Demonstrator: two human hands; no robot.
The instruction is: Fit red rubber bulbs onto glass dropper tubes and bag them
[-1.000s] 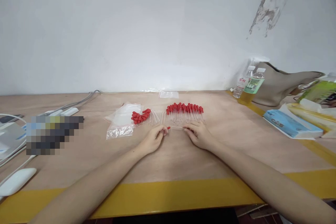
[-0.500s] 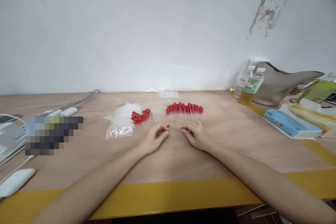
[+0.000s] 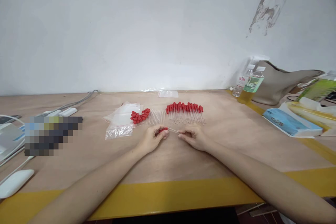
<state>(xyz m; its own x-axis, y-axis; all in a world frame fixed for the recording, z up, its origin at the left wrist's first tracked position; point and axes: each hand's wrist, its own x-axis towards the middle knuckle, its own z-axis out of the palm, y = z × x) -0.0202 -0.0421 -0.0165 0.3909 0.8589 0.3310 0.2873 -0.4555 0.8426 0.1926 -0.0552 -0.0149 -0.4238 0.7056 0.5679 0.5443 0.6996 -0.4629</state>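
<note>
Centrally, the left hand (image 3: 152,139) pinches a red bulb (image 3: 163,130) between thumb and fingers; the right hand (image 3: 194,138) grasps a clear tube (image 3: 173,130) by its far end. Bulb and tube lie between the hands, nearer than the capped row (image 3: 179,106). The bulb is probably soft, best held near its mouth; the tube, light, stiff, slick, perhaps brittle, best held close to the bulb.

The background is filled by a white wall (image 3: 131,35), marred at upper right by a peeling patch (image 3: 273,5). A brown table (image 3: 168,164) is set against it, its near edge (image 3: 168,199) banded in yellow; reddish floor (image 3: 266,218) is glimpsed below.
</note>
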